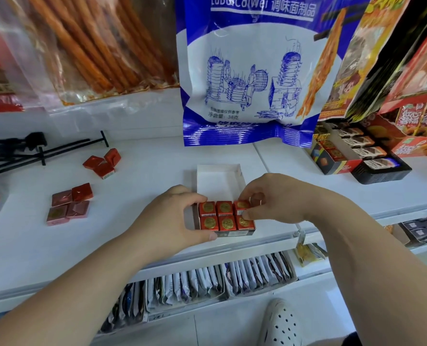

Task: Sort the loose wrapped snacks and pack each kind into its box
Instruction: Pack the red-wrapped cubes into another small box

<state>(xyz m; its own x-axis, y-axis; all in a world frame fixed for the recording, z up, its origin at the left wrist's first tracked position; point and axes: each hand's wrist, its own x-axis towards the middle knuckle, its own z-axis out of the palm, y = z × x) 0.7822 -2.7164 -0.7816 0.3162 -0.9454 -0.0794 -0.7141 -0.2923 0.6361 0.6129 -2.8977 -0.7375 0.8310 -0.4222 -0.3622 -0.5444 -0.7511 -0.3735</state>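
Shop goods are hanging at the back, and a white shelf (132, 191) is carrying the things. The box (218, 181) is lying near the front edge of the shelf, about the middle. Six red snacks (226, 216) with gold circles are sitting tight in its near end, in two rows; the far end is showing bare white card.

The left hand (172, 218) is holding the box by its left side, with the thumb at the near corner. Its grip is curling round the box wall. The right hand (275, 198) is pinching the end snack (242, 205) on the right of the far row. That grip is narrow, just fingertips.

Four dark red snacks (68, 204) are waiting toward the left edge of the shelf. Three bright red snacks (102, 162) are lying further back on the left, near a black stand (20, 148).

I am guessing each snack is small, light and firm. The shiny wrap is looking slippery, so pinching two flat sides is looking safest. The box is looking thin and light, so it is likely sliding easily unless a hand is holding it.
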